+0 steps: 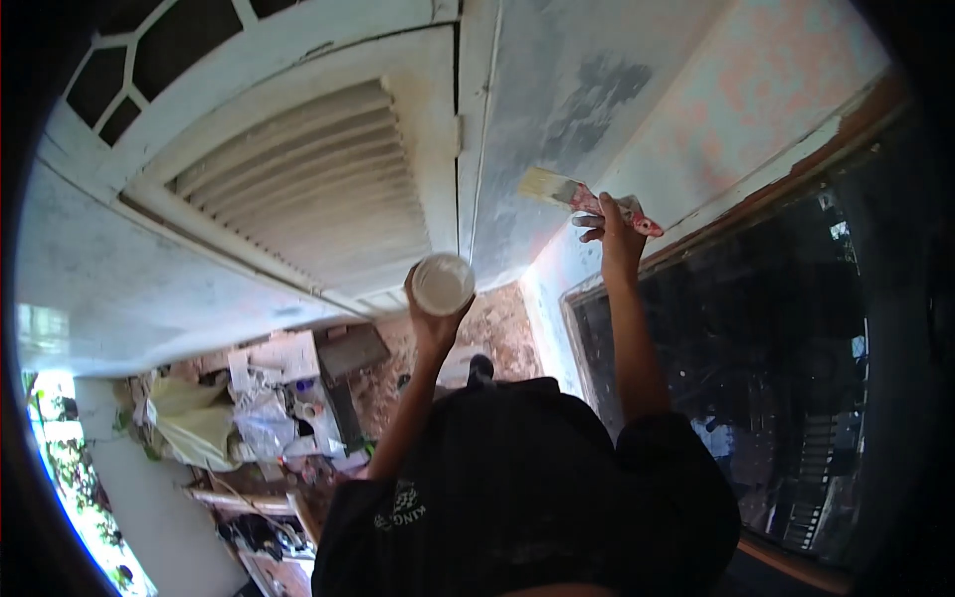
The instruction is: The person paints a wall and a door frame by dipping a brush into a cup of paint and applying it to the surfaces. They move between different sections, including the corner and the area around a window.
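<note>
My left hand (435, 323) is wrapped round a tub of white paint (444, 284), held up in front of my body with its round top facing me. In my right hand (619, 234) is a paintbrush (582, 194), its red-stained handle between thumb and fingers. The pale bristles point left, toward the wall (567, 109), and overlap it in this view. That wall carries grey patches on a whitish coat. Left of it stands a white louvred door (308, 189), close beyond the tub.
On my right is a dark glass window (736, 368) in a worn wooden frame. A pink-blotched wall strip (741, 129) runs above it. Lower left, plastic bags (264, 418) and clutter lie on the floor beside a grey box (353, 353). The bare floor (502, 333) is dusty brown.
</note>
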A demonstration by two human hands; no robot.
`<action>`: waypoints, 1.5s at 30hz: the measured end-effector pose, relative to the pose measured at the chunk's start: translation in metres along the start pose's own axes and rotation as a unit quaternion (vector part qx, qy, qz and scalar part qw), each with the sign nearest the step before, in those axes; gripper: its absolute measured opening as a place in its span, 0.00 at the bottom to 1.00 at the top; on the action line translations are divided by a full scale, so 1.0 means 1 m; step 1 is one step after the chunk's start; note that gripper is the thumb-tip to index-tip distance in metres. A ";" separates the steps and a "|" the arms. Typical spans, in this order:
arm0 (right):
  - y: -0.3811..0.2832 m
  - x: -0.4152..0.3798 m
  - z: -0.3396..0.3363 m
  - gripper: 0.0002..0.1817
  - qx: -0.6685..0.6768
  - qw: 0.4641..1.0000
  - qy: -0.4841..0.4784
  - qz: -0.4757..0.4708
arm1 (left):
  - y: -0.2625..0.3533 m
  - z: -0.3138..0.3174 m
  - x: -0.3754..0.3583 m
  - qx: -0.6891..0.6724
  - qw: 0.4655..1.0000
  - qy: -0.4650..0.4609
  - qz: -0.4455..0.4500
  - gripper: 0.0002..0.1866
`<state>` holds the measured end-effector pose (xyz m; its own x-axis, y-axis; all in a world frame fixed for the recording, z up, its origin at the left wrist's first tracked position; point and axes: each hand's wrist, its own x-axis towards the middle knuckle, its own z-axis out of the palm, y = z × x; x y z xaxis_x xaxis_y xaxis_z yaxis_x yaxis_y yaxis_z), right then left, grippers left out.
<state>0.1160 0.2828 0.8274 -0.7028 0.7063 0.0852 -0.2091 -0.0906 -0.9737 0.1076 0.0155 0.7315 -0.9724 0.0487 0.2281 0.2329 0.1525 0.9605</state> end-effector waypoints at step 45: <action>-0.006 -0.115 0.040 0.12 -0.169 0.963 -0.211 -0.005 | 0.006 0.017 -0.004 0.057 0.983 -0.028 0.173 0.42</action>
<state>0.1709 0.1736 0.8323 -0.9303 0.3518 0.1035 -0.0336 0.1994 -0.9793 0.1132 0.0328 0.7340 -0.8329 0.1700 0.5267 0.5532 0.2261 0.8018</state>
